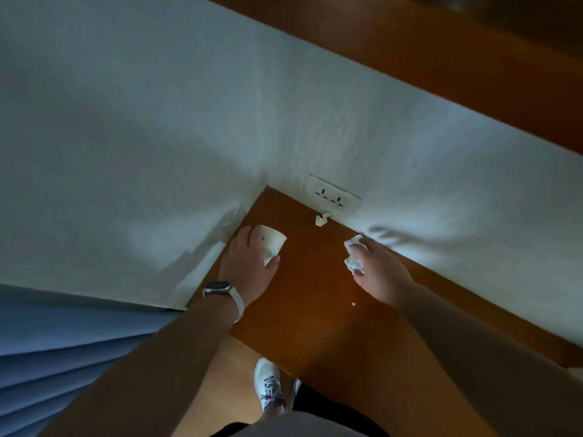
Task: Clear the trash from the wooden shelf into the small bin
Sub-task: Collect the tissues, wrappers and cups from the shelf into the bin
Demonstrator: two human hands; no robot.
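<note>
A blue curtain (pixel 63 357) hangs at the far left, beside the white wall. The left hand (pixel 249 263), a watch (pixel 217 287) on its wrist, grips a white paper cup (pixel 273 242) tipped on its side near the back left corner of the wooden shelf (pixel 309 294). A small paper scrap (pixel 321 219) lies at the shelf's back edge, just below a wall socket (pixel 334 197). Further right, the right hand (pixel 378 269) holds a crumpled tissue (pixel 353 253) in its fingers near the back edge. A white shoe (pixel 268 386) shows on the floor below the shelf's front edge.
</note>
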